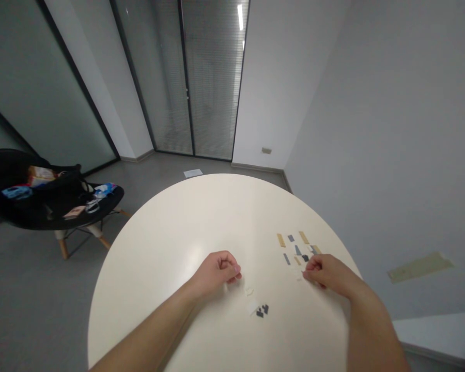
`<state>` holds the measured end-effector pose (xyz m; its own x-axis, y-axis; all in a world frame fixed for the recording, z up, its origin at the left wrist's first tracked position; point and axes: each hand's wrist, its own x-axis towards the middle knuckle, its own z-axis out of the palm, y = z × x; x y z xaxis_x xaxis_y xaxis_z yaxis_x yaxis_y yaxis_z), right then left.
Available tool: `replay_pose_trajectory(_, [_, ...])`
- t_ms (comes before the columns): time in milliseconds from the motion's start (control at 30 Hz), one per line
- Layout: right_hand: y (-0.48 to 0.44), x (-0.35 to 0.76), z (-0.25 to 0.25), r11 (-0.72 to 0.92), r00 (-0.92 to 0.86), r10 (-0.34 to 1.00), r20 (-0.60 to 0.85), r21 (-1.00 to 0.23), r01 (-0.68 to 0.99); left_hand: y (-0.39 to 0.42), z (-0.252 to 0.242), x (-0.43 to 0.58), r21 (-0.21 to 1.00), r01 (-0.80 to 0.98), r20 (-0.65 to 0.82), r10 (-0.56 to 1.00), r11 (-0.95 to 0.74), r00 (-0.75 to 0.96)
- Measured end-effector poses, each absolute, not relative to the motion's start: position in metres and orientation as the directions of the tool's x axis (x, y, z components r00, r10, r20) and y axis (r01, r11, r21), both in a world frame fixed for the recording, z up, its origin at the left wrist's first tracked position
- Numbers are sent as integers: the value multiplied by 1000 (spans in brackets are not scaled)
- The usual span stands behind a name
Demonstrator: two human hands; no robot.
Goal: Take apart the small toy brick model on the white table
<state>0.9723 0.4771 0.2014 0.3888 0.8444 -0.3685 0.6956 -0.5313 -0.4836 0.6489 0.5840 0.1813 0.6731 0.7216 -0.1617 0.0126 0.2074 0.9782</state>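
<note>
Left hand [216,274] pinched, right hand [325,271] pinched beside paper strips [296,248], any hold unclear, round cream table [170,258] below

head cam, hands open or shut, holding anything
Left hand: closed in a pinch, cannot tell if holding anything.
Right hand: closed in a pinch, cannot tell either.

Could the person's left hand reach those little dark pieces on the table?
Probably yes: the left hand is close to the dark pieces, and only flat pale scraps lie between them.
</note>
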Motion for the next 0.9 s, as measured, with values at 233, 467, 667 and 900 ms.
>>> replay_pose_trajectory(233, [480,969,201,-528,375,846,-379,-491,693,587,176,649,986,21,-137,726,167,674])
replay_pose_trajectory(467, [480,967,205,-523,362,848,-388,-496,694,582,175,646,986,163,-142,690,36,709])
replay_pose_trajectory(667, [481,966,200,-496,350,865,-360,-504,707,566,190,645,835,244,12,459,-493,888])
replay_pose_trajectory(900, [483,965,193,-462,319,882,-348,-497,735,556,194,649,629,211,18,285,-748,958])
